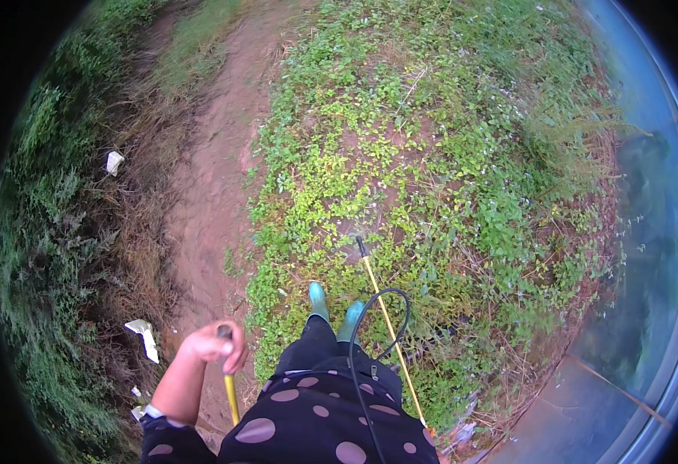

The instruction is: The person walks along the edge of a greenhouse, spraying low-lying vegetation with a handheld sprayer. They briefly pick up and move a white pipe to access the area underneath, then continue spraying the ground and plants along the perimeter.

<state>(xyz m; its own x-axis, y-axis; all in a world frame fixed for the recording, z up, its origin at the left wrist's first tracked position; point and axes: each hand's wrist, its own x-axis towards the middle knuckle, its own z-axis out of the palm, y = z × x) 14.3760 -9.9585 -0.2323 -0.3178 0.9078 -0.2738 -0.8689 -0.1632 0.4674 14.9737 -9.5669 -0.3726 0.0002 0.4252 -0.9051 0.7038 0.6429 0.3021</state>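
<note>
My left hand (216, 346) is closed around the grey end of a lever with a yellow shaft (232, 398), at the lower left beside my body. A long yellow spray wand (386, 319) slants from the lower right out over the plants. Its dark nozzle (360, 246) points at the low leaves ahead of my boots, where a faint pale mist shows. A black hose (352, 363) loops across my front and beside the wand. My right hand is out of the picture, and the wand's rear end is hidden near the lower edge.
My green boots (318, 300) stand among low yellow-green weeds (401, 178). A bare reddish dirt track (211, 170) runs along the left, bordered by dry grass and dark shrubs. White scraps (145, 339) lie there. On the right stands a bluish plastic-sheeted wall (644, 232).
</note>
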